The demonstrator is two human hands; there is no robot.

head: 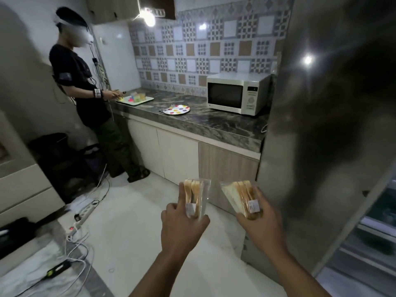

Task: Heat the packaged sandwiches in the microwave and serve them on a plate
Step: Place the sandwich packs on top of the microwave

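My left hand [182,228] grips a packaged sandwich [196,197] in clear wrap, held upright above the floor. My right hand [261,221] grips a second packaged sandwich [241,196], tilted to the left. A white microwave [237,93] stands with its door closed on the dark marble counter [214,123], well ahead of both hands. A white plate with coloured dots [176,109] lies on the counter left of the microwave, with cutlery resting at its left edge.
A steel fridge door [321,125] stands open close on my right. Another person [85,93] works at a tray [137,99] at the counter's left end. Power strips and cables [83,213] lie on the floor at left.
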